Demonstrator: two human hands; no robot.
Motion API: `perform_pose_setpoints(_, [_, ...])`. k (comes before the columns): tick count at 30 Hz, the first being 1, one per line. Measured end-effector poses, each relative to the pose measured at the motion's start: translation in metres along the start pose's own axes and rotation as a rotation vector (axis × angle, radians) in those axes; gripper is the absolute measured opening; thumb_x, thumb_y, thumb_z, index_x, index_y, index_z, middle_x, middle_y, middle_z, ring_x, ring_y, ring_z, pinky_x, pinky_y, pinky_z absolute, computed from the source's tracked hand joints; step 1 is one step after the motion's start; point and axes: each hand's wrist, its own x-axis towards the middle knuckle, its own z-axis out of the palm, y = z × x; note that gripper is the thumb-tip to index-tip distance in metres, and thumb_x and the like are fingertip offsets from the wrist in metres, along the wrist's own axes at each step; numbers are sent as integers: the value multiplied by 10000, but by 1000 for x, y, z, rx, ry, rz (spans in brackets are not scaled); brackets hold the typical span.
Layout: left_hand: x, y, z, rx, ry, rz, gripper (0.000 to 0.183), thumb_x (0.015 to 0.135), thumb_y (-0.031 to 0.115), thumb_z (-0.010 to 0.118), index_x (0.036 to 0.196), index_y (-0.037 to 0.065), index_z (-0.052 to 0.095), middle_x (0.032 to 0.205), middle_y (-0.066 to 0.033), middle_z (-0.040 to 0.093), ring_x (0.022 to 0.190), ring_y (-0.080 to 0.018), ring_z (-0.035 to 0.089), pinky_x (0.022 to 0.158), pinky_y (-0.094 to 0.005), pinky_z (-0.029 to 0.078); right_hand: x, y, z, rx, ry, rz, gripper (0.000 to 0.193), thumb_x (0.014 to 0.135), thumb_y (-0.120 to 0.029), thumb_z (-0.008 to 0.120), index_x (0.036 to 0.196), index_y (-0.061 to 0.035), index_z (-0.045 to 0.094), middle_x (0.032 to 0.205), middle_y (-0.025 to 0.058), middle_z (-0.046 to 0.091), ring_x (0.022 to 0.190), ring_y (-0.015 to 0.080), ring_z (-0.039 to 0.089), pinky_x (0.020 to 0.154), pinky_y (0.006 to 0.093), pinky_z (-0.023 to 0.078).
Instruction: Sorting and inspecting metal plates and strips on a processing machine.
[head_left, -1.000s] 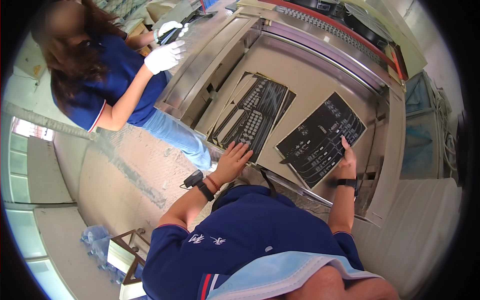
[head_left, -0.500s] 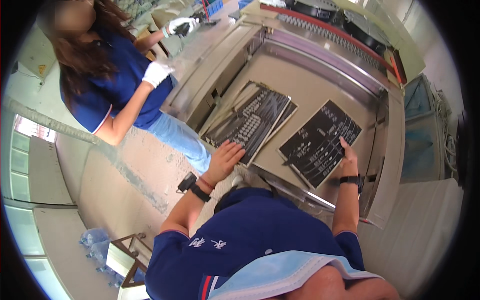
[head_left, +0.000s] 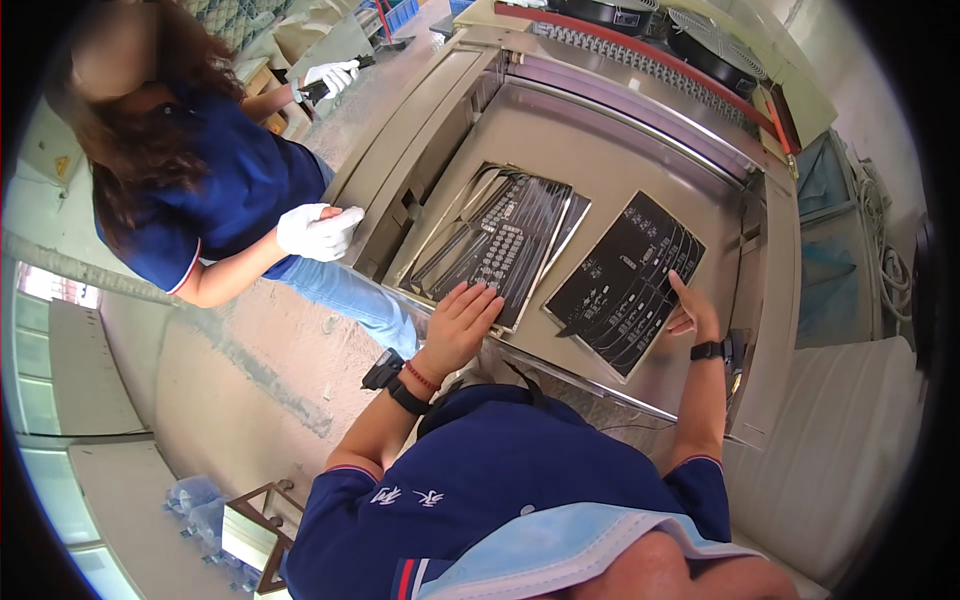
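My left hand (head_left: 463,325) rests flat with fingers stretched on the lower edge of a stack of black printed sheets (head_left: 500,240), which overlap and carry pale rows of markings. To the right, a separate black printed sheet (head_left: 628,280) lies tilted on the metal bed (head_left: 590,140) of a machine. Beside that sheet's right edge is my right hand (head_left: 697,308), its thumb at the edge and its fingers apart and partly curled. No grip on the sheet shows.
A raised metal frame (head_left: 420,130) surrounds the bed. Black fans (head_left: 715,50) and a red bar (head_left: 640,32) stand at its far side. On the left a person in a blue shirt (head_left: 215,165) wears white gloves, one holding a dark tool (head_left: 318,88).
The right-hand sheet has come down and slightly left, and my right hand has loosened from its edge. My left hand stays on the stack. The person's near glove has lowered.
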Motion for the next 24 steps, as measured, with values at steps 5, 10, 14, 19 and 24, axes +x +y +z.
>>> perform_pose_setpoints(5, [20,-2,-8,-17,41,-6,340,736,-38,561,1057,19,662,1083,-122,663,1046,-279,623,965,-429,452,-31,-30,-3,-443,270,-104,729,821,-666,544,742,51,646,581,171,626,537,301,662,494,375,547])
perform_pose_setpoints(10, [36,-1,-13,-3,76,14,333,757,-9,576,1078,28,660,1108,-119,658,1066,-267,620,974,-413,445,-74,-45,24,-21,39,-419,668,871,-585,552,788,70,653,624,150,655,564,244,669,563,325,557])
perform_pose_setpoints(14, [47,14,-11,-19,94,53,308,765,25,573,1057,27,670,1076,-104,673,1049,-261,634,974,-408,446,-86,-48,81,459,-503,-477,698,922,-531,502,1210,105,516,1002,258,644,836,306,684,699,355,571])
perform_pose_setpoints(19, [55,37,-3,-56,24,204,288,808,92,544,1060,41,673,1084,-100,671,1069,-255,628,985,-408,441,-86,-61,118,858,-666,-538,502,952,-330,528,1200,107,509,1065,224,633,946,276,658,773,385,561])
perform_pose_setpoints(24, [58,55,8,-87,-40,281,292,812,119,556,1074,49,666,1126,-96,656,1115,-252,603,1017,-417,417,-73,-49,114,1026,-606,-529,315,900,-72,581,1163,94,532,1118,173,630,970,239,645,847,361,536])
